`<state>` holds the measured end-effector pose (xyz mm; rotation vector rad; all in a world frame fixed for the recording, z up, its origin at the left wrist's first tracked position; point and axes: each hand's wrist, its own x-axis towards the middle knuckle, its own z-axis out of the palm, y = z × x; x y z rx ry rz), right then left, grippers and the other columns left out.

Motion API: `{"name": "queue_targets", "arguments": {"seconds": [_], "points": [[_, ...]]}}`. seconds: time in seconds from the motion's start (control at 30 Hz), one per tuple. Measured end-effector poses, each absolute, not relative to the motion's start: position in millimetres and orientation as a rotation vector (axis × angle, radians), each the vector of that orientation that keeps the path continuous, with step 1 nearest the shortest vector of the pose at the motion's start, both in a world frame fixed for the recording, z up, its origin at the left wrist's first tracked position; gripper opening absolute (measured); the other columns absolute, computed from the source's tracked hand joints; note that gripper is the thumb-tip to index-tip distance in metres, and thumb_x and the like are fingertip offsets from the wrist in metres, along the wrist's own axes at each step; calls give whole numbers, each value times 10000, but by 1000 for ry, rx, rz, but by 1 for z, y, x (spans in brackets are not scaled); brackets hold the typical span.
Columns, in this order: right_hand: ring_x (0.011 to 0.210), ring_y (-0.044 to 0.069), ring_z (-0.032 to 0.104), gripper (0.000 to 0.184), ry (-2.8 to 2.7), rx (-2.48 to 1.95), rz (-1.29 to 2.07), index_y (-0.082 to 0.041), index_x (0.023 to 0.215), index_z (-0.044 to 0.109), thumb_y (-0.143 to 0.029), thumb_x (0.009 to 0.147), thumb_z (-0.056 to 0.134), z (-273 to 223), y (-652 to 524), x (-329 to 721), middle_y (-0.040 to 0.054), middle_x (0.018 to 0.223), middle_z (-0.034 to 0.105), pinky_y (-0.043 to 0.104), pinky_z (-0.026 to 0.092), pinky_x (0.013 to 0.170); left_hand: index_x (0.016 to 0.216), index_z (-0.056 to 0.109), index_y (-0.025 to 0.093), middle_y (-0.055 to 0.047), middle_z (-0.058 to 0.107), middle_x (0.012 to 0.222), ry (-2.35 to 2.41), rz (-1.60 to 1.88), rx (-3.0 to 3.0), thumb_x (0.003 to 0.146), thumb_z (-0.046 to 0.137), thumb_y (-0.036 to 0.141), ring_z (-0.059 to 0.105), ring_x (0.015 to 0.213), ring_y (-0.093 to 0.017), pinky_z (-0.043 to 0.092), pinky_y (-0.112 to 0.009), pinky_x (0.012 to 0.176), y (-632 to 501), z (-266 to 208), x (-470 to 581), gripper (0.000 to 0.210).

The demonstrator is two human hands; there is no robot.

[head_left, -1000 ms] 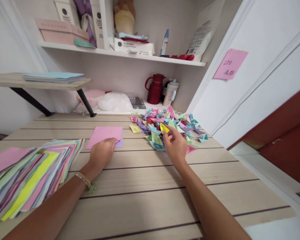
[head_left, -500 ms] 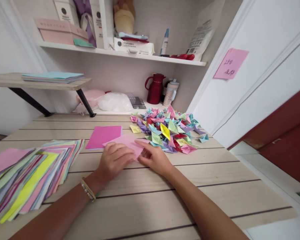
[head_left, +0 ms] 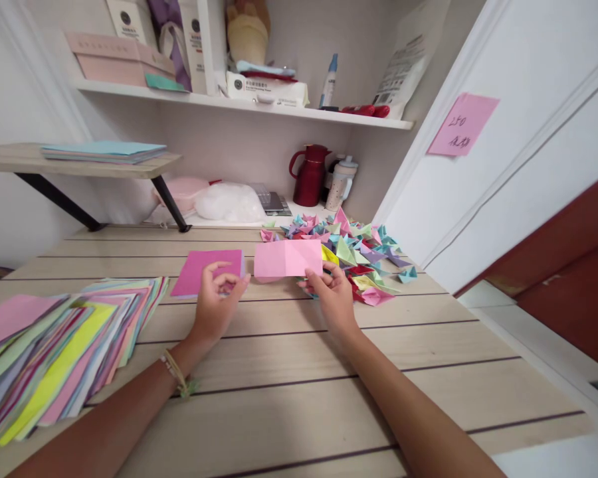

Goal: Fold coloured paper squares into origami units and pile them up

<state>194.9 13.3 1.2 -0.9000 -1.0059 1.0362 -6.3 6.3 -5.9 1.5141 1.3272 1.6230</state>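
Note:
A light pink sheet of paper [head_left: 286, 257], folded into a rectangle with a crease down its middle, is held up above the table. My right hand [head_left: 333, 292] pinches its lower right corner between thumb and fingers. To the left of the sheet is my left hand [head_left: 218, 299], fingers curled but apart, with nothing in it. Behind that hand lies a short stack of square paper, magenta [head_left: 204, 269] on top. A heap of small folded paper boats [head_left: 346, 252] in many colours sits beyond my right hand, partly hidden by the pink sheet.
Fanned coloured paper sheets [head_left: 54, 358] cover the table's left side. A small raised shelf [head_left: 144, 167] on black legs bears blue paper [head_left: 104, 150]. At the back stand a red jug [head_left: 309, 178] and a pale cup [head_left: 339, 187]. A pink note [head_left: 463, 125] is stuck on the right wall.
The pink paper, which lay flat under both hands, is now lifted and turned upright, gripped by my right hand. My left hand has let go and moved slightly left.

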Motion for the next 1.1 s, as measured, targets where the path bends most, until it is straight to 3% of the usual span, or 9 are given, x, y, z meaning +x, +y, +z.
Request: {"name": "queue_targets", "arguments": {"seconds": [0.07,0.17,0.33,0.47,0.53,0.67,0.83,1.0,1.1], "points": [[621,151,664,335,-1006,-882,1067,-192,911,523,-350,677,704,2,13,193,-2,671,681,265,534,599,1153,354,205,5,641,707,1189,1451,1544,772,596,337,619,739,-167,452,-311,734,-2,-1,-2,470],[663,161,677,328,-1027,-852,1137,-191,888,507,-348,679,707,2,10,189,4,686,688,276,543,650,1254,339,203,-70,700,867,1027,1180,1606,791,576,312,644,870,-200,459,-342,805,-13,5,2,531],[707,177,678,462,-1237,-796,1287,-203,1060,442,-337,696,694,0,3,182,14,742,693,319,537,688,1200,515,236,-95,582,1226,1083,1178,1666,705,669,305,599,1021,-222,466,-332,874,-7,-4,-1,523],[757,160,652,667,-1501,-782,1178,-235,1251,374,-277,677,710,0,-2,183,32,890,674,302,518,709,978,646,175,-81,681,1017,1125,1364,1577,676,692,299,639,904,-209,491,-329,841,5,-12,-5,330],[751,157,633,565,-1604,-828,1055,-228,1205,476,-288,689,698,1,-2,185,36,896,663,285,507,684,845,673,160,-64,710,870,1112,1406,1529,668,698,299,653,830,-201,505,-315,800,7,-13,-6,226],[710,168,600,143,-1703,-934,783,-197,810,693,-317,749,644,4,2,189,44,768,669,282,468,643,711,678,158,-44,712,739,1155,1406,1512,635,724,301,654,742,-190,508,-298,748,6,-10,-6,168],[672,168,596,126,-1643,-957,747,-193,715,714,-306,732,662,3,5,189,42,699,671,286,452,637,788,634,162,-27,689,754,1089,1405,1468,635,727,265,645,760,-164,502,-271,731,4,-8,-4,206],[593,132,580,347,-1596,-929,1090,-168,970,674,-350,677,701,-1,2,185,16,677,644,252,454,560,993,599,168,-40,694,850,983,1392,1371,612,743,210,641,836,-157,495,-282,793,5,-6,-1,410],[653,137,603,596,-1681,-861,1184,-189,1155,573,-306,601,762,0,-2,184,17,775,651,266,488,630,940,635,134,-73,707,849,981,1348,1340,563,771,204,653,826,-189,505,-319,804,6,-5,-2,407]]}}
